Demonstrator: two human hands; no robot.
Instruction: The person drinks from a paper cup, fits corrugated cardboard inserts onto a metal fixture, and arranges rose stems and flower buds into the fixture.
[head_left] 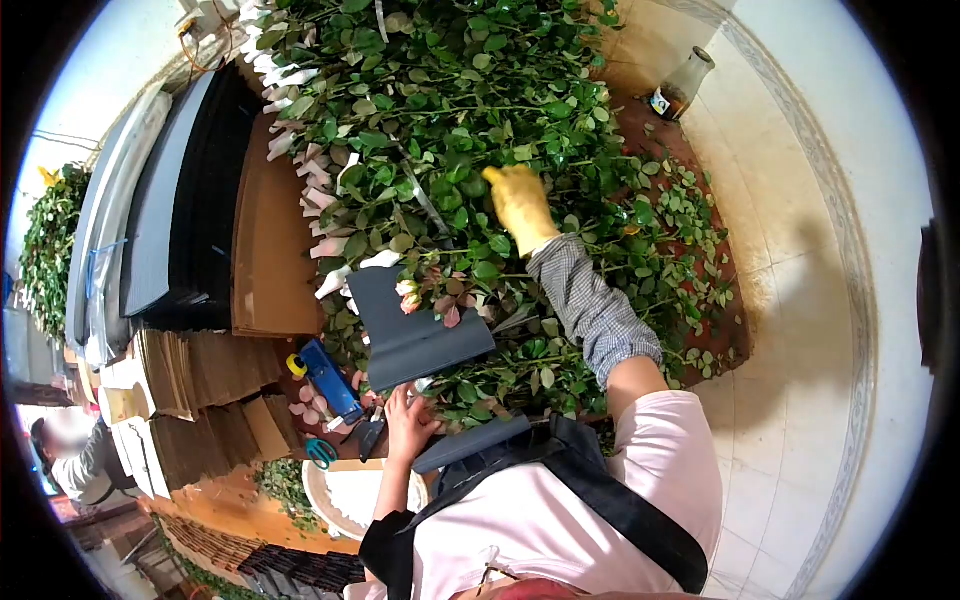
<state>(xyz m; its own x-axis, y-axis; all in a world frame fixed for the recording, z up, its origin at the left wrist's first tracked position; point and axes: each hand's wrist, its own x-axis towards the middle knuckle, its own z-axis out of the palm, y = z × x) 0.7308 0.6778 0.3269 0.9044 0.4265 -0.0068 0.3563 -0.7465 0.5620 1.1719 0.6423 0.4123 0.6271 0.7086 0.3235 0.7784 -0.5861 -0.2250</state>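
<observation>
My right hand [520, 205], in a yellow glove with a checked sleeve above it, reaches over the pile of leafy rose stems [450, 110]. Its fingers look pressed together at the leaves; what they hold, if anything, is hidden. Bare and ungloved, my left hand [408, 425] is at the lower edge of a dark grey sheet [430, 345], its fingers bent against it. On that sheet lies a pink and cream rose head [408, 295]. Pale wrapped flower heads [330, 247] line the left side of the pile. A rolled dark sheet [470, 443] rests close to my apron.
Left of the stems stand brown cardboard [270, 230] and dark stacked sheets [180, 190]. A blue tape dispenser [330, 380], teal scissors [321, 453] and a white basin [345, 500] are nearer me. A glass bottle [685, 82] stands top right. Another person [80, 465] is far left.
</observation>
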